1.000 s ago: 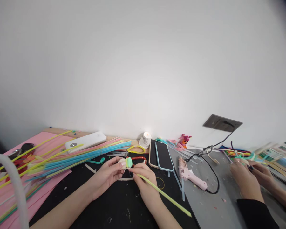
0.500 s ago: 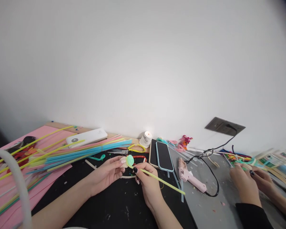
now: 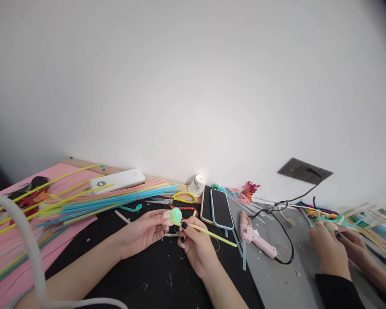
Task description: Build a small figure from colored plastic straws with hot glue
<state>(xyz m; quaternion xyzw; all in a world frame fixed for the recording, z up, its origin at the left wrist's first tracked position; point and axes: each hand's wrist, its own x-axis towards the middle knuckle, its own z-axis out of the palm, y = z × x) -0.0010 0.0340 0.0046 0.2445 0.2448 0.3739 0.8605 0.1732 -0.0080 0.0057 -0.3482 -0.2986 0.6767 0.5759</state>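
In the head view my left hand point(image 3: 138, 235) pinches a small round coil, mint green point(image 3: 176, 215) on its face with a pale yellow edge, between thumb and fingers. My right hand point(image 3: 199, 251) is closed on a pale yellow pipe cleaner point(image 3: 217, 236) just right of the coil. One end of this stem meets the coil's lower edge; the other sticks out to the right past my hand. My fingers hide part of the coil's underside. Behind my hands lie scissors with yellow handles point(image 3: 184, 197) and a red-handled tool point(image 3: 184, 208).
Bundled pipe cleaners point(image 3: 116, 201) and a white box-like device point(image 3: 119, 180) lie left on pink sheets point(image 3: 62, 242). Two phones point(image 3: 221, 209), a paper cup point(image 3: 197, 185) and a pink glue gun point(image 3: 259, 242) with a black cord stand right. Farther right, another person's hands point(image 3: 330, 249) work.
The yellow pipe cleaner's free end has moved left and slightly up, with less length showing. My right hand's fingers have shifted slightly; the left keeps its hold on the coil.
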